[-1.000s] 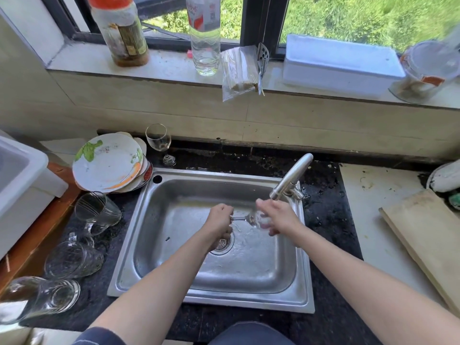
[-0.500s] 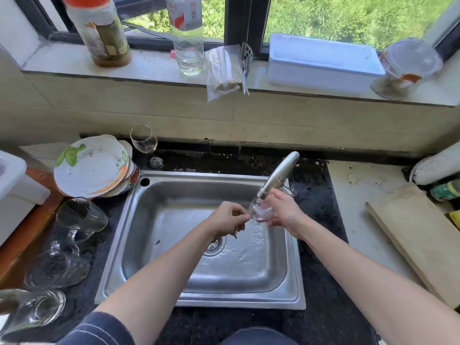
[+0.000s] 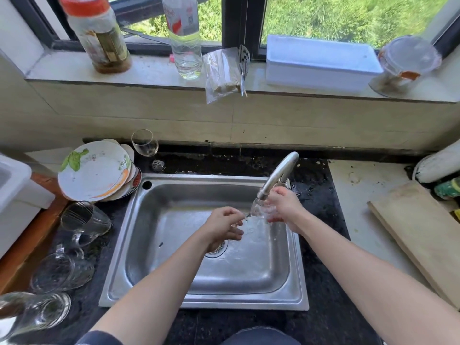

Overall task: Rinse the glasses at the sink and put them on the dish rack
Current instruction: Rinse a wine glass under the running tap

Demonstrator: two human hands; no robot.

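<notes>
A clear stemmed glass [image 3: 260, 210] lies sideways under the running faucet [image 3: 278, 173], over the steel sink [image 3: 159, 282]. My left hand [image 3: 224, 226] pinches its stem. My right hand [image 3: 283, 207] cups the bowl from the right, water running over it. Another wine glass [image 3: 145, 143] stands upright behind the sink's left corner. Several clear glasses and mugs [image 3: 84, 221] lie on the dark counter left of the sink, one of them [image 3: 37, 313] at the lower left edge.
Stacked plates [image 3: 94, 170] lean at the sink's back left corner. A wooden cutting board [image 3: 418, 232] lies on the right counter. The window sill holds bottles [image 3: 185, 38], a white box [image 3: 321, 61] and a lidded container [image 3: 405, 66]. A white tub [image 3: 15, 192] stands far left.
The glass has come up from low over the drain to right under the faucet spout. Both hands rose with it, and water now runs over the bowl.
</notes>
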